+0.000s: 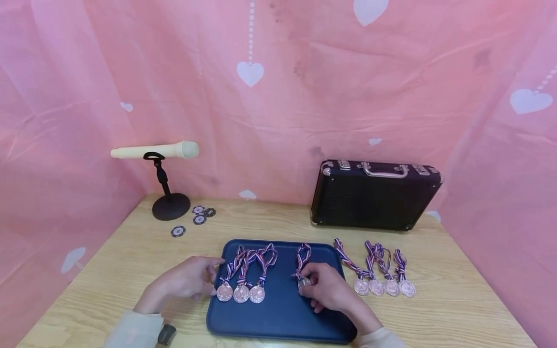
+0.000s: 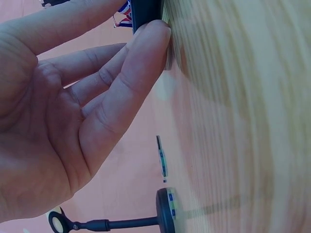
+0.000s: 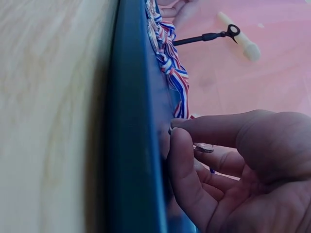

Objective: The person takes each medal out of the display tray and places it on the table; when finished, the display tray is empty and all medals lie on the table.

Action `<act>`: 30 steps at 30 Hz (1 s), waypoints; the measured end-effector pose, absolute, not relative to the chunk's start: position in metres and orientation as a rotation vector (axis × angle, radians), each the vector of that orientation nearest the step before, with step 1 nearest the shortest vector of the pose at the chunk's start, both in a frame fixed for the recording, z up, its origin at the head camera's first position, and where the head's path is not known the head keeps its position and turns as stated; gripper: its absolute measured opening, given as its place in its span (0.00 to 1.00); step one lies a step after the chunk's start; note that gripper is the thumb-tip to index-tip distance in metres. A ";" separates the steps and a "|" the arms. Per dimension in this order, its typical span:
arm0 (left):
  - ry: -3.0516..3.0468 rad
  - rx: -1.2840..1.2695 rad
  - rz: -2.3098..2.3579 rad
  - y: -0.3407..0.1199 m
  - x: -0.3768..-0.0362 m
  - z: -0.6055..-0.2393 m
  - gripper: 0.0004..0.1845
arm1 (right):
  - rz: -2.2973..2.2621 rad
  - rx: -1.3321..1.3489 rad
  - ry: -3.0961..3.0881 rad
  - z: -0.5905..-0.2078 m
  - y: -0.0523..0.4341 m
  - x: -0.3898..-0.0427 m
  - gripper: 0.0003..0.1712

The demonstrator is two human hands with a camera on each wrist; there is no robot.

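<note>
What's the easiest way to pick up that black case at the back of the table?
Probably by the silver handle on top of the black case, coming from above. The case stands upright on its long edge, so the handle faces up with a gap beneath for fingers, while the broad, flat sides offer no grip.

I'm looking at a staged tabletop booth: a pink heart-print cloth walls in a wooden table holding a microphone on its stand, poker chips and a black case.
</note>
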State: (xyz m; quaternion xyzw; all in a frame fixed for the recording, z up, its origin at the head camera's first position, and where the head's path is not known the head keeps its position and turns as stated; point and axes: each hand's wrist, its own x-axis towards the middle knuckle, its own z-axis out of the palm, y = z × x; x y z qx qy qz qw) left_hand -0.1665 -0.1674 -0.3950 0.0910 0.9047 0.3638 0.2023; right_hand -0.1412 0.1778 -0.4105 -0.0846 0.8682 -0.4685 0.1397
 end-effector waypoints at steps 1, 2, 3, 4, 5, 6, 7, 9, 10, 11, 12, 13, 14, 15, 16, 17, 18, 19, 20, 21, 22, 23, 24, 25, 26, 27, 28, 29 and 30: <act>2.526 0.257 1.017 -0.167 -0.167 -0.395 0.41 | -1.357 -0.249 2.507 -0.409 0.180 -0.142 0.11; 2.527 0.263 1.018 -0.167 -0.167 -0.395 0.41 | -1.356 -0.252 2.509 -0.408 0.182 -0.142 0.10; 2.529 0.273 1.020 -0.167 -0.167 -0.395 0.41 | -1.351 -0.257 2.513 -0.407 0.184 -0.142 0.10; 2.529 0.280 1.022 -0.167 -0.168 -0.395 0.41 | -1.344 -0.260 2.516 -0.405 0.186 -0.143 0.09; 2.528 0.287 1.027 -0.167 -0.168 -0.395 0.41 | -1.339 -0.262 2.520 -0.404 0.188 -0.143 0.09; 2.528 0.293 1.029 -0.167 -0.168 -0.395 0.41 | -1.334 -0.261 2.525 -0.402 0.190 -0.143 0.09; 2.526 0.294 1.029 -0.167 -0.168 -0.395 0.41 | -1.328 -0.259 2.530 -0.401 0.192 -0.142 0.09; 2.523 0.294 1.029 -0.167 -0.169 -0.395 0.41 | -1.320 -0.254 2.535 -0.398 0.197 -0.142 0.08; 2.520 0.291 1.030 -0.167 -0.169 -0.395 0.41 | -1.323 -0.247 2.535 -0.397 0.199 -0.142 0.08; 2.518 0.286 1.030 -0.168 -0.169 -0.396 0.40 | -1.326 -0.241 2.536 -0.396 0.201 -0.142 0.08; 2.516 0.287 1.031 -0.168 -0.169 -0.397 0.40 | -1.331 -0.237 2.539 -0.395 0.203 -0.142 0.08; 2.514 0.283 1.030 -0.168 -0.169 -0.397 0.40 | -1.332 -0.233 2.543 -0.395 0.205 -0.141 0.08; 2.511 0.281 1.027 -0.169 -0.168 -0.398 0.40 | -1.333 -0.227 2.548 -0.394 0.208 -0.141 0.08; 2.508 0.281 1.024 -0.169 -0.168 -0.399 0.40 | -1.336 -0.222 2.552 -0.394 0.210 -0.140 0.07; 2.507 0.281 1.021 -0.169 -0.168 -0.400 0.40 | -1.345 -0.221 2.556 -0.394 0.214 -0.139 0.08; 2.505 0.279 1.017 -0.168 -0.169 -0.400 0.40 | -1.351 -0.213 2.563 -0.393 0.217 -0.138 0.08; 2.504 0.279 1.013 -0.168 -0.169 -0.400 0.40 | -1.354 -0.204 2.571 -0.392 0.220 -0.137 0.09; 2.504 0.277 1.007 -0.167 -0.170 -0.400 0.40 | -1.359 -0.196 2.582 -0.391 0.224 -0.136 0.10; 2.505 0.282 1.004 -0.167 -0.171 -0.400 0.40 | -1.363 -0.184 2.593 -0.390 0.228 -0.135 0.11; 2.507 0.284 1.004 -0.166 -0.172 -0.399 0.40 | -1.368 -0.173 2.603 -0.389 0.231 -0.134 0.12; 2.510 0.284 1.004 -0.166 -0.172 -0.399 0.40 | -1.374 -0.160 2.613 -0.388 0.234 -0.134 0.13; 2.512 0.281 1.003 -0.165 -0.173 -0.398 0.40 | -1.370 -0.145 2.629 -0.386 0.237 -0.134 0.14; 2.514 0.283 1.004 -0.165 -0.173 -0.397 0.40 | -1.369 -0.142 2.642 -0.385 0.241 -0.134 0.14; 2.515 0.283 1.005 -0.165 -0.172 -0.396 0.40 | -1.370 -0.141 2.653 -0.383 0.244 -0.134 0.15; 2.515 0.279 1.006 -0.166 -0.172 -0.396 0.40 | -1.369 -0.141 2.661 -0.382 0.247 -0.134 0.15; 2.513 0.275 1.007 -0.166 -0.171 -0.396 0.40 | -1.378 -0.152 2.665 -0.381 0.251 -0.134 0.16; 2.513 0.277 1.011 -0.167 -0.170 -0.397 0.40 | -1.385 -0.152 2.668 -0.379 0.255 -0.135 0.17; 2.508 0.279 1.017 -0.168 -0.170 -0.398 0.40 | -1.391 -0.146 2.673 -0.378 0.260 -0.135 0.18; 2.503 0.287 1.026 -0.168 -0.169 -0.399 0.40 | -1.393 -0.125 2.676 -0.376 0.264 -0.135 0.18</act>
